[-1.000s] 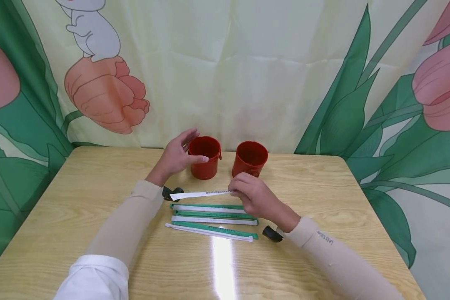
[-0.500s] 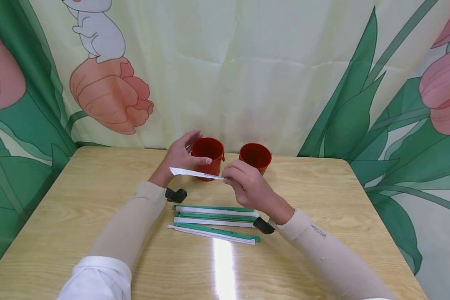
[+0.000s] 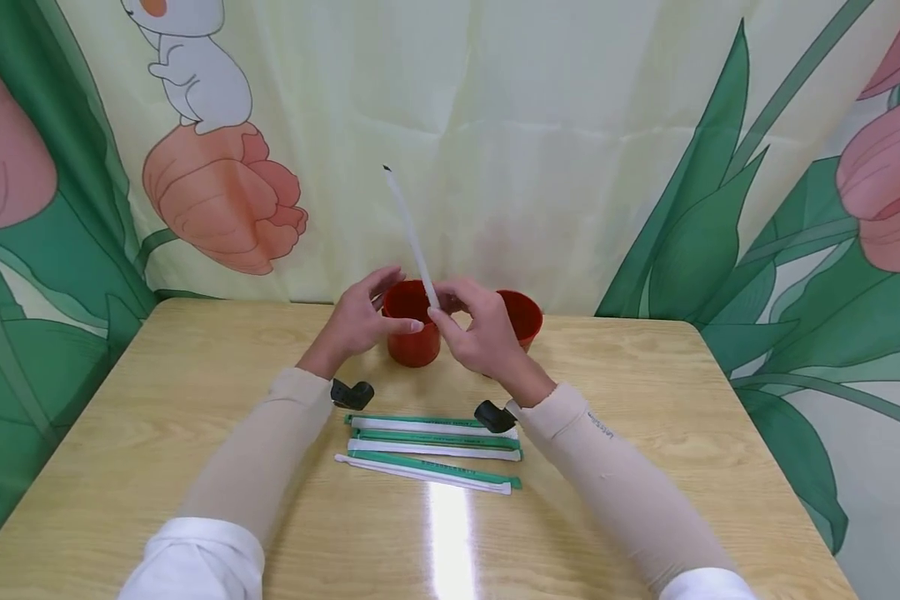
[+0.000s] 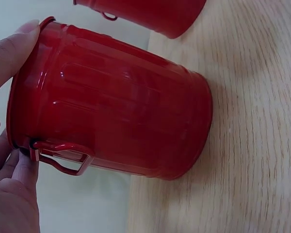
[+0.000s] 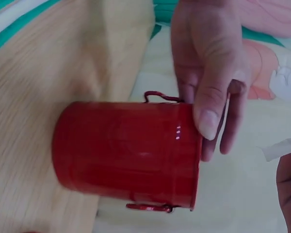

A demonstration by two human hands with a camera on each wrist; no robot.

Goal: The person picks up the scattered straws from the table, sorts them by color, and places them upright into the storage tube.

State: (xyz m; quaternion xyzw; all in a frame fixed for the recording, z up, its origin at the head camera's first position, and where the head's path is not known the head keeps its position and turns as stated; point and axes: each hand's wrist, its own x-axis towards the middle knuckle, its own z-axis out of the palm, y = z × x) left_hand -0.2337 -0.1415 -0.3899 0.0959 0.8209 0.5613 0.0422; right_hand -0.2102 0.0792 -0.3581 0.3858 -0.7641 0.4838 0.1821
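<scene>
Several green-and-white sticks (image 3: 435, 450) nearer; hands (image 3: 360, 318) (image 3: 487, 332) part-hide cups (image 3: 414, 348).

On the table (image 3: 195, 400), packets (image 3: 435, 451) lie nearest you; left bucket (image 3: 414, 348) and right bucket (image 3: 523, 317) stand behind, before the curtain (image 3: 525, 167). Your left hand (image 3: 360, 315) is at left bucket's left; your right hand (image 3: 482, 332), before the gap, holds another packet (image 3: 408, 225).

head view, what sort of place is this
Probably an indoor workspace for tabletop handling, though little shows beyond: a wooden table, a flower-print curtain close behind it, and green-and-white straws lying on it.
</scene>
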